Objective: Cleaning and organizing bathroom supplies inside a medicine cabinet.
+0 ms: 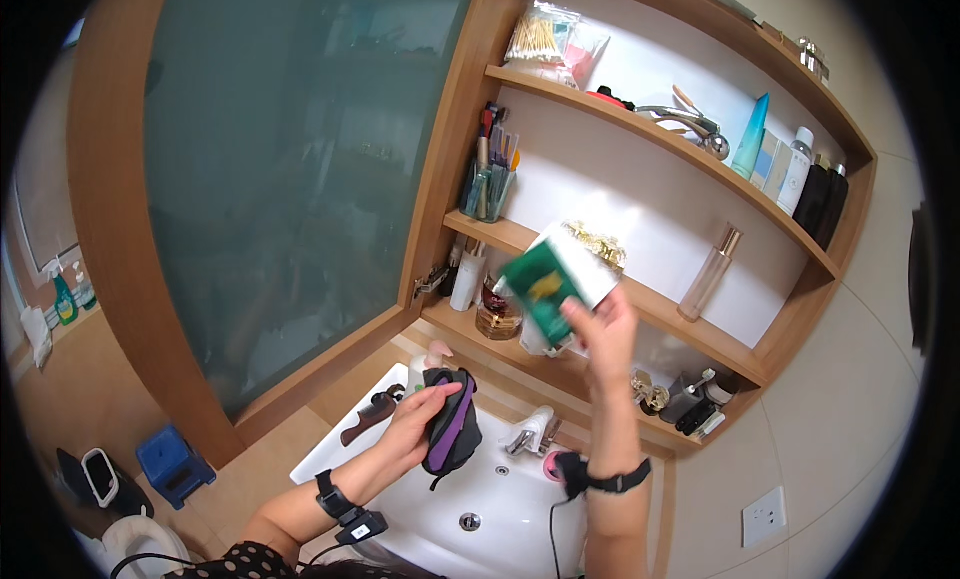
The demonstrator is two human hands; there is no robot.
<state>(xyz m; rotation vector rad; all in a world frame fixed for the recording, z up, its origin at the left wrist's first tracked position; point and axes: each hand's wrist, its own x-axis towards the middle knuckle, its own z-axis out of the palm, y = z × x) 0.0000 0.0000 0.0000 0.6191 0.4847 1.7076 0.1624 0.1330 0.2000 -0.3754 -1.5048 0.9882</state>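
Observation:
My left hand [408, 429] grips a small black-and-purple zip pouch [455, 427] above the white sink [392, 519]. Raised in front of the open cabinet, my right hand [605, 337] is closed on a flat green packet [537, 284] with a white part behind it; motion blurs it slightly. Just behind the packet, a gold ornamental object [600, 245] shows in part at the middle shelf. To the packet's lower left stands an amber glass jar [497, 317] on the bottom shelf.
The frosted cabinet door [300, 179] swings out on the left. A slim pink bottle [711, 274] stands on the middle shelf, near a brush holder [488, 191]. The tap [530, 432] and a pump bottle [432, 361] are at the sink. A blue stool [175, 464] sits lower left.

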